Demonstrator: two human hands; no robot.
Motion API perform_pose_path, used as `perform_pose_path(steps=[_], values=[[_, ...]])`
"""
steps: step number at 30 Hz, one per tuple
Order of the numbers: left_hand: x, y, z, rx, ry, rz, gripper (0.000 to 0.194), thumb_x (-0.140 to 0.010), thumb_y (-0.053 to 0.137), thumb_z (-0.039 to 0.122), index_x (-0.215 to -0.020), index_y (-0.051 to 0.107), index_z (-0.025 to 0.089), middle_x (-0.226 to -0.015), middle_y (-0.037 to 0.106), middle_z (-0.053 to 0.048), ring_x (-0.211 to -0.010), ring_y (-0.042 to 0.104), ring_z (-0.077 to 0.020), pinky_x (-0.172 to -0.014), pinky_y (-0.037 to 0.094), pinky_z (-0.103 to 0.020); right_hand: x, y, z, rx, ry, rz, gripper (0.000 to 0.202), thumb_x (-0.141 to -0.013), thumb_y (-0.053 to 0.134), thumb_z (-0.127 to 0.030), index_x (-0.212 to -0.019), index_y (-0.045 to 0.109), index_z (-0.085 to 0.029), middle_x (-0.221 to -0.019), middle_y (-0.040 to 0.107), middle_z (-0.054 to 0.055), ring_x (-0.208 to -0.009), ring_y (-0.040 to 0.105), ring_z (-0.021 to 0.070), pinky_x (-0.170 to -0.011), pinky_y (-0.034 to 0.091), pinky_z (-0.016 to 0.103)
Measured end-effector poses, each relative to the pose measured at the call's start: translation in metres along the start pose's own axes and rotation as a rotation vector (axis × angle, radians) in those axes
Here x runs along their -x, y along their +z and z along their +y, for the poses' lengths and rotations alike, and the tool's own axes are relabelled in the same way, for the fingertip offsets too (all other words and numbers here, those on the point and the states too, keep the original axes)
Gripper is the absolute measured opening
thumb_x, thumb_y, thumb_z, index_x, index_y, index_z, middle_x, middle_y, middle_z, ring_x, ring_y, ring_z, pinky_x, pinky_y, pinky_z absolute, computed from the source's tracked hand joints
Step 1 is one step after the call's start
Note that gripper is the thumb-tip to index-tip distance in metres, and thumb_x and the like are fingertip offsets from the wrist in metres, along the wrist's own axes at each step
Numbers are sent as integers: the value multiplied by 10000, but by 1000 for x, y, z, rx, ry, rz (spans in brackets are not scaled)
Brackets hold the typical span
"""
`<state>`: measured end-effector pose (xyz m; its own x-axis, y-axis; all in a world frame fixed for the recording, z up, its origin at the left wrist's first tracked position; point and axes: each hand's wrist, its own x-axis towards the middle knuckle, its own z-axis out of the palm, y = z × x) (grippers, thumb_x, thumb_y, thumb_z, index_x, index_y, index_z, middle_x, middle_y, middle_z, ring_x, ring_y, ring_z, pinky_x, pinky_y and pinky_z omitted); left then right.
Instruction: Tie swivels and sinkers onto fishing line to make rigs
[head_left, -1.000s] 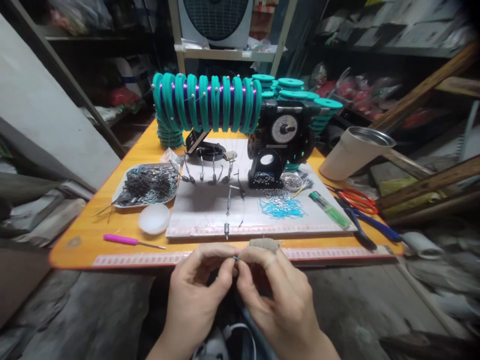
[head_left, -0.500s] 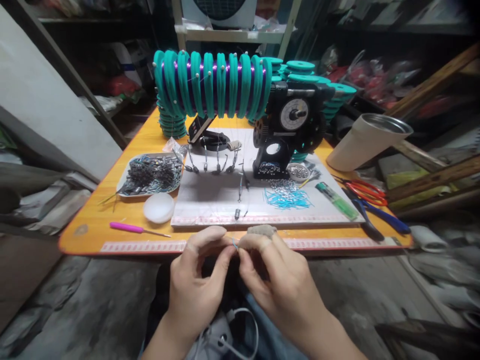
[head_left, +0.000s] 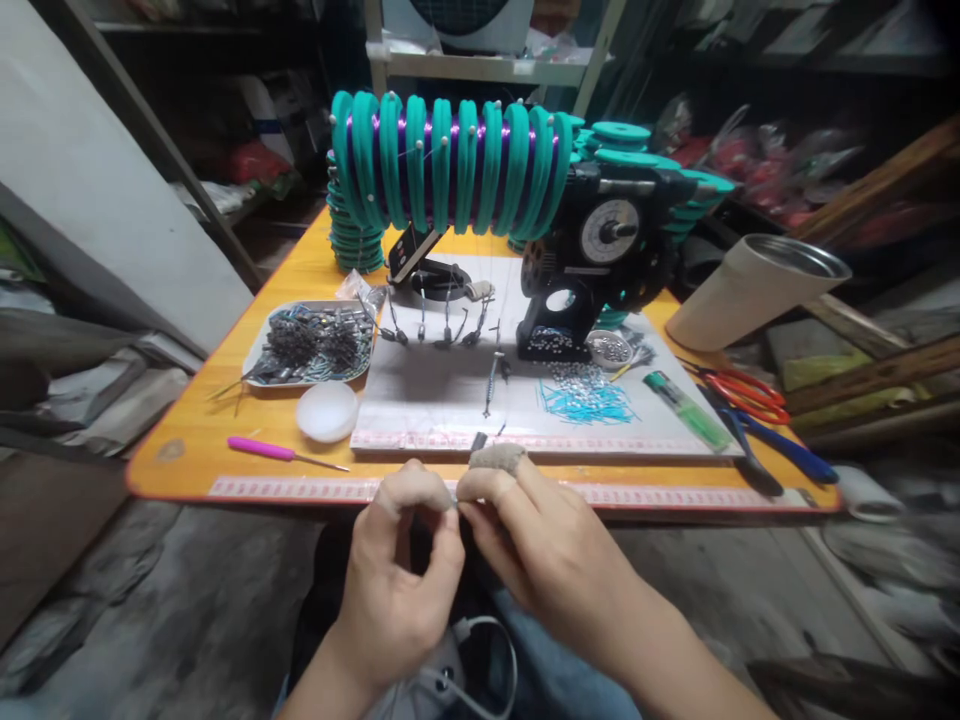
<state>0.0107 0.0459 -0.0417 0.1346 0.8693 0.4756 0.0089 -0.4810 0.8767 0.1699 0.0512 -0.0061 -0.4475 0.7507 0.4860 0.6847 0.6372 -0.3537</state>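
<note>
My left hand [head_left: 409, 565] is closed in a pinch, thumb tip against an index finger with a pale wrap. Touching it from the right, my right hand [head_left: 536, 520] is pinched too, a grey cover on one finger. A bit of thin blue strand [head_left: 453, 499] shows where the fingertips meet; the rest is hidden. Just beyond them a small dark cylinder [head_left: 479, 440] lies at the front of the white board [head_left: 420, 410]. Short blue strands [head_left: 592, 402] and small silvery beads lie farther right on it.
Green spools [head_left: 450, 165] with purple line sit on a black winder [head_left: 607, 240]. Left are a tray [head_left: 259, 370] of dark sinkers, a white dish [head_left: 327, 410] and a pink-handled needle tool [head_left: 262, 448]. Right are a green tube [head_left: 686, 410], blue-handled pliers [head_left: 795, 450] and red-handled scissors [head_left: 750, 393].
The view has swung slightly left. Both hands have shifted left relative to the board, and the right hand's fingers now reach farther over the left fingertips. Less of the blue strand shows.
</note>
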Motion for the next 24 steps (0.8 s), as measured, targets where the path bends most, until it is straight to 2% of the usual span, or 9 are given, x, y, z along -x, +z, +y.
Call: perform_pose_path(steps=[4, 7, 11, 20, 24], values=[[-4, 1, 5, 92, -55, 60, 202, -940, 492, 49, -957, 478, 250, -800, 489, 33, -725, 498, -116, -685, 457, -236, -1, 0, 0, -226, 37, 0, 154, -1027, 432, -141, -1104, 565, -159, -916, 636, 69, -789, 633, 188, -646, 544, 277], [-7, 0, 6, 142, -86, 71, 198, -943, 504, 56, -955, 481, 253, -809, 499, 35, -750, 517, -109, -714, 472, -209, 0, 1, 0, -359, 61, -21, 245, -1021, 453, -111, -1245, 516, -188, -1012, 634, 56, -909, 631, 170, -778, 547, 264], [-5, -3, 4, 185, -112, 81, 187, -957, 499, 71, -963, 485, 258, -809, 502, 35, -758, 515, -109, -742, 476, -201, -2, 2, -2, -456, 75, -48, 308, -1018, 441, -80, -1297, 490, -201, -1104, 636, 52, -1020, 616, 144, -906, 525, 244], [-2, -9, 1, 223, -134, 95, 158, -974, 497, 94, -961, 495, 251, -806, 483, 32, -741, 478, -111, -711, 457, -199, -9, 3, -8, -407, 67, -95, 393, -988, 410, -37, -1341, 472, -198, -1153, 647, 85, -1014, 625, 185, -885, 564, 315], [-4, -10, 3, 183, -103, 114, 163, -965, 504, 89, -966, 494, 251, -798, 481, 35, -727, 478, -106, -697, 461, -180, -12, 3, -9, -408, 69, -142, 356, -990, 412, -54, -1309, 497, -189, -1150, 655, 91, -997, 623, 207, -865, 564, 351]])
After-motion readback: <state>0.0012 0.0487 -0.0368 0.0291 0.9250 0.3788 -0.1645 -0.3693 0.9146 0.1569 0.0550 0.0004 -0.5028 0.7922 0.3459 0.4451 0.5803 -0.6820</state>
